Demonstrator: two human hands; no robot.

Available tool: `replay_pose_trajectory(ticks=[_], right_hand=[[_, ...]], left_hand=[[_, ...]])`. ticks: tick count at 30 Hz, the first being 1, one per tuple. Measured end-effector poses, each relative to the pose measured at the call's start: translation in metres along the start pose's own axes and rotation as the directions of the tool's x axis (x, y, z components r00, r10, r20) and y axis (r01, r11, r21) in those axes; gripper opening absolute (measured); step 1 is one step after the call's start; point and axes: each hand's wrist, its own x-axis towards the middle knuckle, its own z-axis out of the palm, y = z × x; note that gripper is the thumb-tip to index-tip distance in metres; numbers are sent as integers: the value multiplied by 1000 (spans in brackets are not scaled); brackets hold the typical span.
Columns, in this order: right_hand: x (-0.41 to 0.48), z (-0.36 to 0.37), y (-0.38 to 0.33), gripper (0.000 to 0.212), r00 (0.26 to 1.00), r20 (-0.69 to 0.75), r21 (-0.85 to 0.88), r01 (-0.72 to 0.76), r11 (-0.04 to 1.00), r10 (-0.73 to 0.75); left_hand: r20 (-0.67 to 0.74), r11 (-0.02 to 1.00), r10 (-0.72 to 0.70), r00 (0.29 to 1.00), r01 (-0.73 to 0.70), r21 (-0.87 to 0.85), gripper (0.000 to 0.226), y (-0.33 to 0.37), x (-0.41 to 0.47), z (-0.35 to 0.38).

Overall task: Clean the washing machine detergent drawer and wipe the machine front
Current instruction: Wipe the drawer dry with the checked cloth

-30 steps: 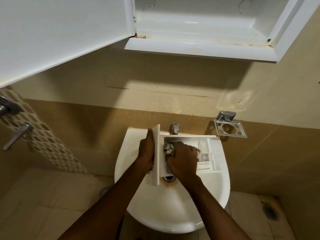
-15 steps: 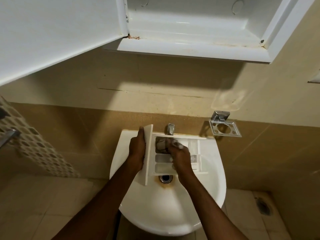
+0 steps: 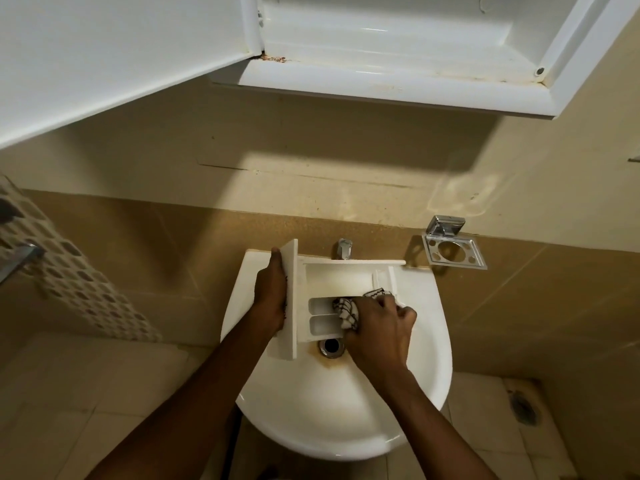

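At lower centre of the head view, the drawer [image 3: 339,277] is held over the sink [image 3: 346,417], with the left hand [image 3: 272,297] gripping its front panel. The right hand [image 3: 379,325] clenches a cloth [image 3: 346,310] inside the lower compartments. A hard push there would likely twist the drawer out of that one-sided hold and drop it.

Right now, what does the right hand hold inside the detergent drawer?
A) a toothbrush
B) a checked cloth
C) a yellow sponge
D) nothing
B: the right hand grips a checked cloth pressed into the detergent drawer, which the left hand holds by its front panel over the sink.
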Motion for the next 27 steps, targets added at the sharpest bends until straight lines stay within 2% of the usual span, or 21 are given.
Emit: replay_pose_trajectory(ticks=[2, 4, 5, 7, 9, 10, 11, 13, 14, 16, 17, 19, 21, 22, 23, 25, 27], right_hand=[[4, 2, -11, 19, 997, 63, -6, -41, 999, 41], [4, 8, -19, 24, 992, 88, 201, -109, 974, 93], [3, 10, -21, 29, 992, 74, 355, -120, 927, 100], [-1, 14, -19, 35, 997, 28, 646, -69, 760, 66], [-5, 13, -8, 39, 997, -74, 794, 77, 603, -31], [-9, 12, -3, 40, 987, -124, 794, 158, 587, -99], [-13, 9, 2, 41, 971, -168, 750, 237, 617, -169], [-22, 8, 11, 49, 946, -199, 564, 325, 759, -258], [-26, 6, 12, 54, 956, -168, 457, 292, 840, -241], [-25, 1, 7, 52, 994, -60, 288, 101, 952, -87], [-24, -1, 2, 47, 1000, -12, 228, 5, 974, -2], [-21, -6, -8, 30, 995, 35, 185, -95, 978, 90], [-19, -10, -14, 10, 984, 130, 276, -151, 949, 119], [-16, -13, -14, 12, 971, 196, 389, -205, 898, 137], [-14, -19, -13, 18, 943, 273, 540, -314, 781, 190], [-8, -27, -4, 14, 839, 445, 735, -542, 406, 315], [-2, -34, 12, 24, 802, 510, 832, -552, 57, 310]], left_hand=[[-13, 999, 34, 999, -34, 43, 59, 0, -4, 4], [-35, 998, 46, 998, -45, 35, 61, -1, -6, 7], [-47, 999, 41, 998, -41, 15, 63, -1, -4, 8], [-63, 999, 19, 998, -22, -44, 67, -1, -2, 8], [-79, 995, -4, 997, -4, -103, 68, 2, 0, 7], [-85, 993, -12, 996, 1, -122, 68, 3, 2, 5], [-84, 990, -10, 996, -2, -144, 66, 4, 5, 4], [-90, 989, -13, 996, -1, -150, 59, 7, 4, 4], [-83, 991, -17, 996, 5, -135, 59, 8, 3, 5], [-45, 995, -32, 998, 27, -101, 66, 6, 2, 10], [-33, 996, -34, 999, 31, -87, 67, 3, 0, 13], [-7, 999, -16, 1000, 16, -48, 63, 1, -3, 19], [-14, 1000, 10, 1000, -10, 7, 57, 1, -5, 22], [-11, 999, 21, 1000, -21, 33, 54, 2, -6, 24], [-7, 998, 34, 999, -33, 45, 53, 1, -4, 24], [8, 997, 32, 999, -33, 67, 57, 3, 0, 24], [21, 995, 28, 999, -30, 94, 60, 5, 3, 24]])
